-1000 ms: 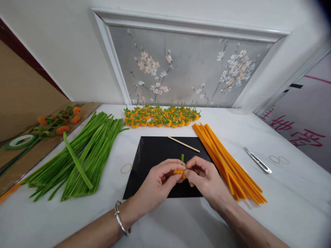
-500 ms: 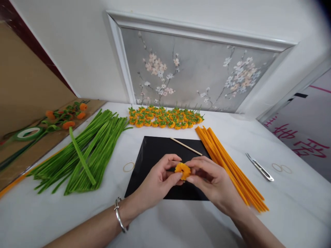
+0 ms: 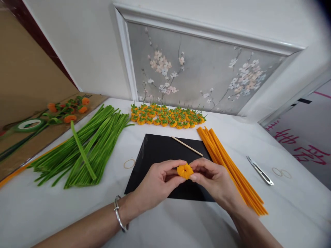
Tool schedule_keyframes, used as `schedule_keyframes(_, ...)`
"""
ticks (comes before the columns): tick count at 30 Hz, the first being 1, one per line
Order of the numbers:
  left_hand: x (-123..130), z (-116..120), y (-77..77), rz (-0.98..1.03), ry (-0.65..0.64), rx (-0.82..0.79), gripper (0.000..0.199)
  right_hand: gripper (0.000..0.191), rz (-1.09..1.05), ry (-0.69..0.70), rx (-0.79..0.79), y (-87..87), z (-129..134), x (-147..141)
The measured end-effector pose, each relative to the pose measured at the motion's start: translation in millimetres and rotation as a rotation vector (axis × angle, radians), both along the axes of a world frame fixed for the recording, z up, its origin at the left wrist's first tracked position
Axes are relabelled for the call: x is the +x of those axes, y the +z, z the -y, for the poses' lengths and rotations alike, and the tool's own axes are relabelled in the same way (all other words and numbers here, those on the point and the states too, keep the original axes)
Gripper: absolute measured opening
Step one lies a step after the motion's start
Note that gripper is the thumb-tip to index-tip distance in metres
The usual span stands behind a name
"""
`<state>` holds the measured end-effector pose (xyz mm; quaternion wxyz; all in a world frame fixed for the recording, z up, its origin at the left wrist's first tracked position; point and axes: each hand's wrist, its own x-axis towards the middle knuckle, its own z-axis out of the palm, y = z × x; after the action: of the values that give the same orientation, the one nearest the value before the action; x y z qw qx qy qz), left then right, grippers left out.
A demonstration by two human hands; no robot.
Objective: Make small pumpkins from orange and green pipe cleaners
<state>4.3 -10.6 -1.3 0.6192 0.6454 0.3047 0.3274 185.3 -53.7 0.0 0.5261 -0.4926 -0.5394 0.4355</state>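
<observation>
Between my two hands is a small orange pipe-cleaner pumpkin (image 3: 184, 171), ribbed and round, with a small hole in its middle facing me. My left hand (image 3: 161, 179) pinches its left side between thumb and fingers. On its right side, the thumb and fingers of my right hand (image 3: 213, 179) close on it too. Both hands hover over the near part of a black mat (image 3: 157, 151). A thin wooden stick (image 3: 187, 146) lies across the mat's far right part. Orange pipe cleaners (image 3: 227, 165) lie in a bundle just right of the mat, partly behind my right hand.
Green pipe cleaners (image 3: 95, 148) lie in a big pile at left. Rows of finished orange pumpkins with green tops (image 3: 165, 117) stand along the wall. A metal snipper (image 3: 260, 170) and rubber bands (image 3: 281, 173) lie at right. Green tape (image 3: 29, 124) sits on cardboard at far left.
The orange piece has turned and its outline looks rounder, with the centre hole smaller. My fingers have shifted around its edges. The whole view has moved slightly.
</observation>
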Motion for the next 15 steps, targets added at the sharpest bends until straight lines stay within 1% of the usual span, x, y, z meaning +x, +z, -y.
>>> schedule_keyframes(4, -2.1, -1.0, 4.2, -0.09, -0.004, 0.168, 0.024, 0.013, 0.0, -0.012, 0.019, -1.0, -1.4, -1.9)
schedule_keyframes(7, -2.5, -1.1, 7.3, -0.116, -0.045, 0.216, 0.02, 0.018, -0.049, 0.009, -0.038, -3.7, -2.2, -3.3)
schedule_keyframes(9, -1.7, -0.5, 7.0, -0.098, -0.082, 0.169, 0.023, 0.021, -0.083, 0.033, -0.089, -5.1, -2.7, -2.8)
schedule_keyframes(11, -0.2, -0.1, 5.9, -0.024, -0.092, 0.056, 0.033, 0.024, -0.109, 0.062, -0.116, -4.9, -3.3, 0.2)
schedule_keyframes(13, 1.1, -0.8, 5.9, 0.028, -0.058, -0.055, 0.04, 0.031, -0.118, 0.075, -0.106, -2.9, -3.9, 5.2)
schedule_keyframes(15, 1.4, -2.8, 7.6, 0.044, -0.006, -0.11, 0.04, 0.036, -0.111, 0.063, -0.082, -0.1, -4.3, 9.8)
